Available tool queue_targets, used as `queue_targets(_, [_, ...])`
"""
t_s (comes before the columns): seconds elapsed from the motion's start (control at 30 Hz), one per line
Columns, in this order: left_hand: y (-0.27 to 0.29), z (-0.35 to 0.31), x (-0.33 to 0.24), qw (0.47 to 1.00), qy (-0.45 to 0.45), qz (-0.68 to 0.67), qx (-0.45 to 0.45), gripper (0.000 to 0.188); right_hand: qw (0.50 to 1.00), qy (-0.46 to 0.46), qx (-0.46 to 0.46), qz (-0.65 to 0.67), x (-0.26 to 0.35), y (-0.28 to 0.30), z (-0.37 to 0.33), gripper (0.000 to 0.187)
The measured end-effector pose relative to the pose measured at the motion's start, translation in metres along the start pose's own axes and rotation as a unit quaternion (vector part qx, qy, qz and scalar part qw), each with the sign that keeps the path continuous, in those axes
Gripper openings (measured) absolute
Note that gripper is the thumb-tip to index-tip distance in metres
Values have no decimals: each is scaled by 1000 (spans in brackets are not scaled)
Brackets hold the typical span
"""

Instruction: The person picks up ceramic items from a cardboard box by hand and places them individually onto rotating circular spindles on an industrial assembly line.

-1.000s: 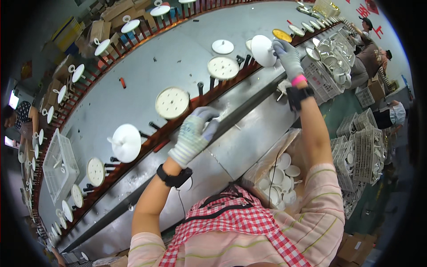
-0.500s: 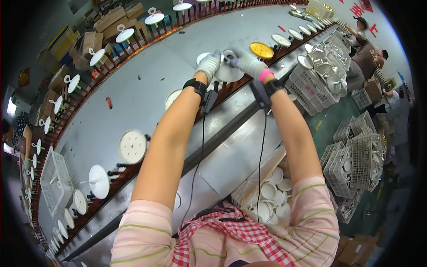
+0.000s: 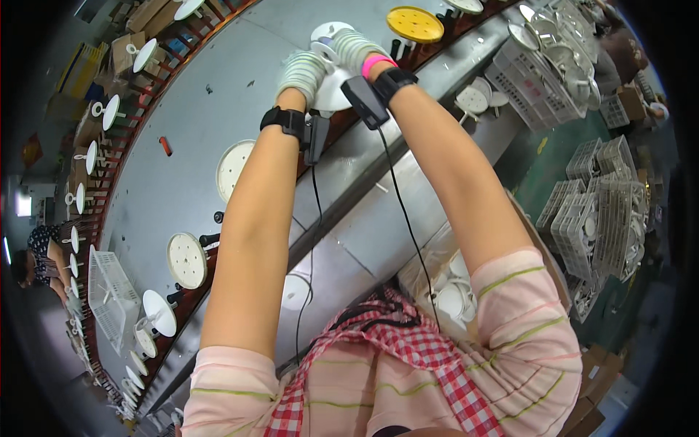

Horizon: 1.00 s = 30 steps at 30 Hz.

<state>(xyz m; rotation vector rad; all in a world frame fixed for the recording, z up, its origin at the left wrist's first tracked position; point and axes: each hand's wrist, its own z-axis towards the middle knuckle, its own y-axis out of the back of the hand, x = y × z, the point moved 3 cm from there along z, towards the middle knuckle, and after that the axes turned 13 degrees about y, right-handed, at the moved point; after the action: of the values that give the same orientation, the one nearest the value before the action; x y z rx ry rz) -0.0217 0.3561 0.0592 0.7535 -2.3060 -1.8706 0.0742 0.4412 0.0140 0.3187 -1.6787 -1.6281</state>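
Two gloved hands [image 3: 301, 76] [image 3: 354, 51] touch a white disc [image 3: 331, 92], fingers' closure too hidden to tell.

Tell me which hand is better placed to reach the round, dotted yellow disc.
Right, likely: the gloved right hand is nearer that yellow disc; the left hand sits farther left, by a round white disc.

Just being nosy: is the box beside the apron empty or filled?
Not empty: white discs lie inside the box. The right sleeve hides part of it, so I cannot tell how full.
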Motion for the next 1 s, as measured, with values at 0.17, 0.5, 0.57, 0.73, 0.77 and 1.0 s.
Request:
queue_targets(0.17, [12, -40, 57, 986, 107, -98, -80, 46, 984, -16, -174, 43, 110, 33, -60, 44])
queue_targets(0.5, [-93, -215, 128, 911, -258, -150, -286, 41, 938, 232, -252, 62, 170, -54, -251, 32])
queue_targets(0.57, [-156, -273, 181, 912, -351, -193, -82, 36, 937, 215, -256, 105, 160, -88, -338, 31])
queue_targets(0.73, [-289, -394, 391, 982, 79, -115, 130, 34, 977, -202, -34, 58, 87, -171, -562, 27])
queue_targets(0.77, [-299, -406, 419, 966, 148, -126, 170, 34, 946, -282, -121, 108, 72, -197, -606, 26])
queue_targets(1.0, [-312, -431, 502, 852, 380, -226, 280, 34, 829, -479, 111, 267, 13, -263, -701, 33])
